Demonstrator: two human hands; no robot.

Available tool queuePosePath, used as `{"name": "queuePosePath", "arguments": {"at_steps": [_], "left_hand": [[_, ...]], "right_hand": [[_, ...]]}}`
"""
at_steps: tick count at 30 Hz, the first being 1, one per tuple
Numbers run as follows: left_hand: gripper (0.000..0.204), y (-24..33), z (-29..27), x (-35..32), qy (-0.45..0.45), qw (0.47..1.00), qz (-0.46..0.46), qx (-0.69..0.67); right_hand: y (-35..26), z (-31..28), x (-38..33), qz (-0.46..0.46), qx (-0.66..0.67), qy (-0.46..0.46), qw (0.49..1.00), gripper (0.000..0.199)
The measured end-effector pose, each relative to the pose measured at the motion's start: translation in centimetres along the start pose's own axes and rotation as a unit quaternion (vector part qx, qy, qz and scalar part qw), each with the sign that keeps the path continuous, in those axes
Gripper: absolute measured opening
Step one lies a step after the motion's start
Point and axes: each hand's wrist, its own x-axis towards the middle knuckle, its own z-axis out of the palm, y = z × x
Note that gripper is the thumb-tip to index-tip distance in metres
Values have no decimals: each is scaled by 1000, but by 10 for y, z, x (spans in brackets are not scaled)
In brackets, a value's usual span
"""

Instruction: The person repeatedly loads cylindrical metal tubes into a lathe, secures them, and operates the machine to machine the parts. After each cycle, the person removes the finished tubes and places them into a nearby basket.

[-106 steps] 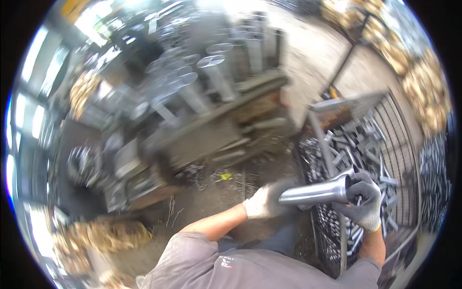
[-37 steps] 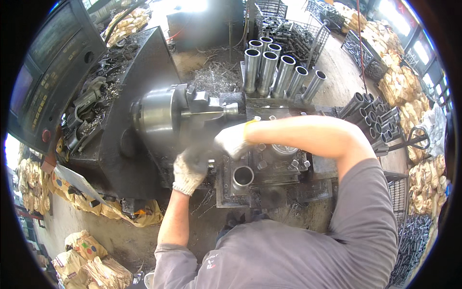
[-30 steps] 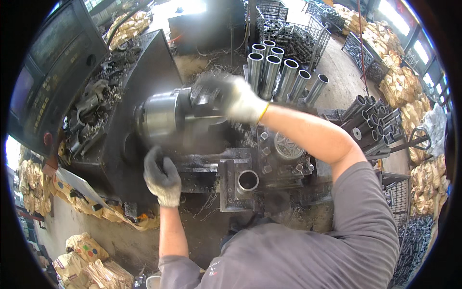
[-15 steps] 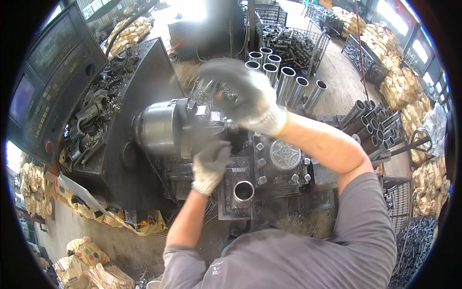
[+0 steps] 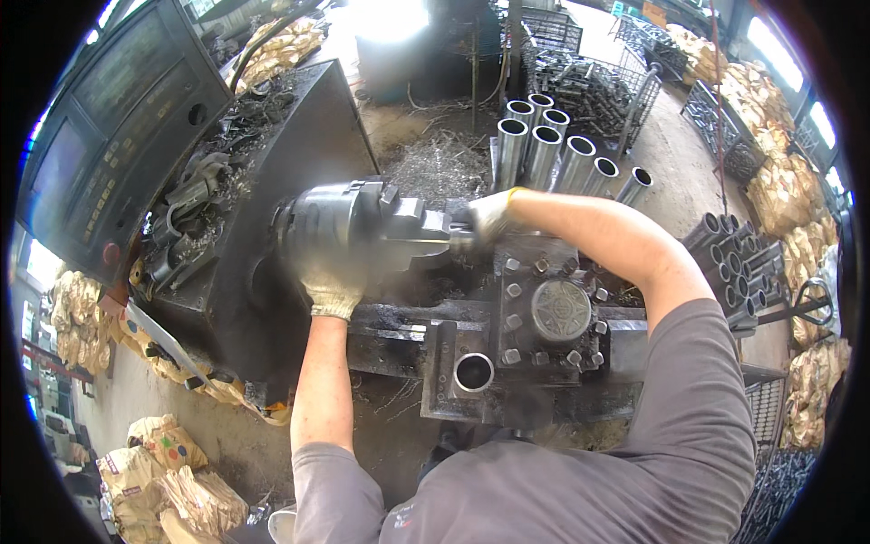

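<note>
Head view: gloved left hand (image 5: 333,283) is resting at the near side of the metal chuck (image 5: 324,222), fingers blurring, spread indeterminable; gloved right hand (image 5: 490,216) is lying by its right-hand end, fingers hiding, grip indeterminable; chuck is sitting left of the tool post (image 5: 555,310).

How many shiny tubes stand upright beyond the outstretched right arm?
8 tubes: three at the back, five in a front row running rightward; more may be hidden.
</note>
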Motion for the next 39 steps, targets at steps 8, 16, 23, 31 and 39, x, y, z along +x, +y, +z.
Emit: {"name": "queuePosePath", "arguments": {"at_steps": [8,16,23,31,39], "left_hand": [[81,8,-12,10,-45,997,-38,-42],[82,20,-40,8,-141,961,-107,-213],[64,132,-203,-133,-98,331,-420,-839],[46,122,-125,-229,-271,310,-608,-679],[49,101,-130,-253,-212,46,-595,-774]], "right_hand": [[-1,8,-43,36,-69,16,997,69],[-113,51,-206,180,-298,450,822,49],[-282,217,-218,71,-83,394,913,79],[-167,388,-124,99,326,269,901,40],[-174,366,-164,-8,522,248,816,36]]}}
